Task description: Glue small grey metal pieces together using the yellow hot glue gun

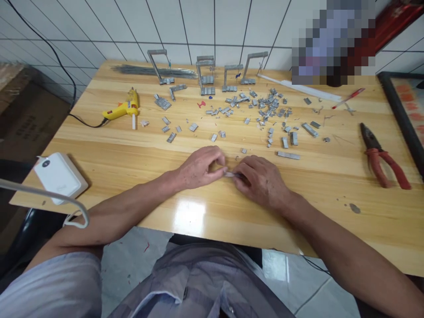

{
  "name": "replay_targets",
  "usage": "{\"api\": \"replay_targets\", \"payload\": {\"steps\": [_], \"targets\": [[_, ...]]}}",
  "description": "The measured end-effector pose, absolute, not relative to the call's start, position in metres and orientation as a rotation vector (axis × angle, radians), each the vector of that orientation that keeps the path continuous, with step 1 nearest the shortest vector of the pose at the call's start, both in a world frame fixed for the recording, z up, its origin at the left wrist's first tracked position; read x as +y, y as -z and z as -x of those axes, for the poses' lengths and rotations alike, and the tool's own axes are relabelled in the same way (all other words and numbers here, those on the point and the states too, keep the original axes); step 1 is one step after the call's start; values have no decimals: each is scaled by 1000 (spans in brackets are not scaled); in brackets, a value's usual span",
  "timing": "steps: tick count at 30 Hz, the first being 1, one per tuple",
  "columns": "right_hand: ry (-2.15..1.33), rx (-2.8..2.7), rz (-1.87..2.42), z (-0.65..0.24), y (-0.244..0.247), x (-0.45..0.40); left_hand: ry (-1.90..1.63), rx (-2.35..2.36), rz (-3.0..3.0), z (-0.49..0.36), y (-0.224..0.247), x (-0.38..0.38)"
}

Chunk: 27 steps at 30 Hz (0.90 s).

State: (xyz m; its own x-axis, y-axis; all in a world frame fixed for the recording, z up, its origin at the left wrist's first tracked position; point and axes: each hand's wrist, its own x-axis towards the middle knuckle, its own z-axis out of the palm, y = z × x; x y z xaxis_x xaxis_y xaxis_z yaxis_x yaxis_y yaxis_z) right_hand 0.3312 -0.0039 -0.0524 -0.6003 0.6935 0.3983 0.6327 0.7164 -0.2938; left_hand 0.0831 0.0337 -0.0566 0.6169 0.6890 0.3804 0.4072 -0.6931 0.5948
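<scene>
Near the table's front middle, my left hand [204, 168] pinches one end of a small grey metal strip [229, 174] between thumb and forefinger. My right hand [260, 180] is curled round the other end, which its fingers partly hide. Just beyond the hands lie a tiny grey piece [244, 151] and a longer flat grey strip [289, 155]. Further back, many short grey pieces [270, 104] are heaped and scattered. Several small frames of grey strips stand behind them, among them an upright bent one [154, 66] with a thin dangling thread.
A yellow hot glue gun [122, 109] lies at left, with a white power bank [61, 176] nearer the edge. Red-handled pliers [380, 157], a red pen [349, 98] and a dark-framed panel [402, 119] are at right. Thin metal rods [155, 70] lie along the tiled wall.
</scene>
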Motion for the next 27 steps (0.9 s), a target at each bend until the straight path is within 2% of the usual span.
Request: {"api": "replay_targets", "payload": {"steps": [4,10,16,27], "targets": [[-312,-1980,1156,-339,41,4,-925,1019,-2257,-83,55,39],[-602,-1432,1252,-349,47,23,-809,1109,-2296,-95,39,43],[-684,-1417,1224,-341,49,21,-490,1263,-2444,-124,28,56],[-654,-1429,1204,-343,51,24,-292,1303,-2510,-158,32,80]]}}
